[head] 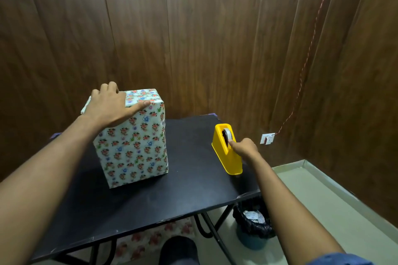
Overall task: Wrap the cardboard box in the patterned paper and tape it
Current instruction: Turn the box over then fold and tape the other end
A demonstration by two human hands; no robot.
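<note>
Head view, left to right: left hand [108, 106] lies flat with straight fingers on top of the floral-wrapped box [133, 146] standing upright on the black table [189, 189], while right hand [244, 148] pinches tape at the yellow tape dispenser [227, 153] well apart.

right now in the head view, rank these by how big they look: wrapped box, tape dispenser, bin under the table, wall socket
1. wrapped box, largest by far
2. and 3. tape dispenser and bin: they look alike, and the bin is partly hidden by the table and the right arm, so no ranking
4. wall socket, smallest, though it sits farthest away
</note>
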